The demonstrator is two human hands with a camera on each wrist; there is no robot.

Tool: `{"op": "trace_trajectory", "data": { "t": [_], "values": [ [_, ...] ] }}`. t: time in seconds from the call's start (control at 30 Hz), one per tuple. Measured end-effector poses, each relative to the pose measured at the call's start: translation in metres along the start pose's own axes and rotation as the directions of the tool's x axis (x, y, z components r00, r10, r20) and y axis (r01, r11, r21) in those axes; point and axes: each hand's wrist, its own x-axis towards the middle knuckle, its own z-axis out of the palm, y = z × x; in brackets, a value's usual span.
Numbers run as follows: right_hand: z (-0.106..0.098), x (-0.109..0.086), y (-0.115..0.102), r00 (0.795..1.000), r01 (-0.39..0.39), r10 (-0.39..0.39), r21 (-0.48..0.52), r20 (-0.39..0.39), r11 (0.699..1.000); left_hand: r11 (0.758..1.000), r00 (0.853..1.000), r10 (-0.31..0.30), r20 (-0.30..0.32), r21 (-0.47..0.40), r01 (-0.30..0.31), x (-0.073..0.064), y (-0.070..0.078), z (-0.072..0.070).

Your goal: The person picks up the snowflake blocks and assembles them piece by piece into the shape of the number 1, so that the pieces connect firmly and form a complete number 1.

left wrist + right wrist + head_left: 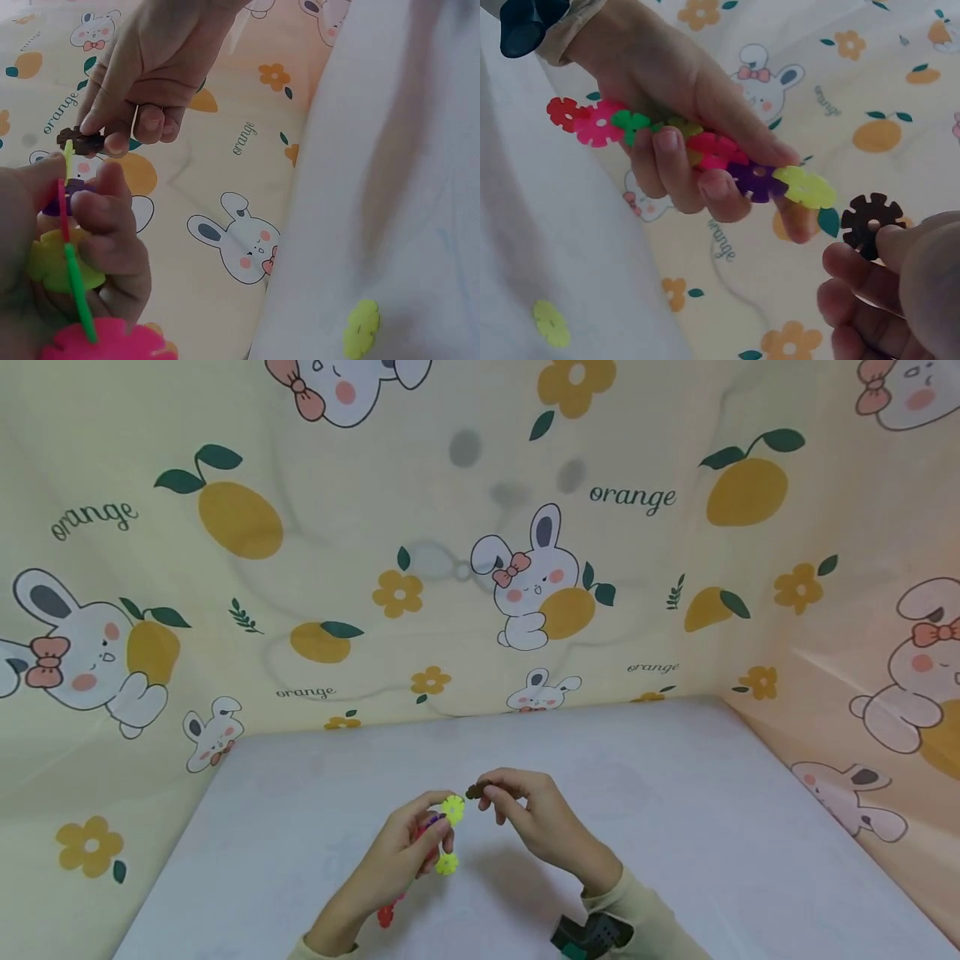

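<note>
My left hand [390, 864] grips a chain of joined plastic snowflake discs [756, 184], its fingers curled round the middle. In the right wrist view the chain runs from a red disc [567, 115] through pink, green, yellow-green, pink and purple to a bright yellow end disc [807, 187]. Between thumb and fingers, my right hand [543, 822] pinches a dark brown notched disc [864, 214]. That brown disc stands just beside the yellow end, with a small gap showing in the right wrist view. Part of the chain is hidden behind my left fingers.
A loose yellow disc [551, 324] lies on the white tabletop [675, 827], below the hands. Patterned cloth [465, 677] with rabbits and oranges rises behind and along both sides of the table. A dark band [592, 935] sits on the right forearm.
</note>
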Motion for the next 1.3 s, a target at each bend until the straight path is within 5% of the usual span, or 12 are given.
{"op": "trace_trajectory", "data": {
  "t": [0.27,0.6,1.3],
  "values": [
    [-0.003,-0.002,-0.001,0.997,-0.023,0.027,-0.060,0.067,0.998,0.999,1.000,0.009,0.008,0.043,-0.010,-0.001,0.001,0.001],
    [-0.003,-0.002,-0.006,0.999,-0.012,0.016,-0.096,0.049,0.995,0.999,0.999,-0.038,0.026,0.026,0.037,0.000,0.000,0.002],
    [0.009,-0.001,-0.001,0.993,0.107,-0.097,-0.156,0.074,0.982,0.998,0.997,-0.066,0.026,0.011,0.066,0.001,-0.003,0.001]
  ]
}}
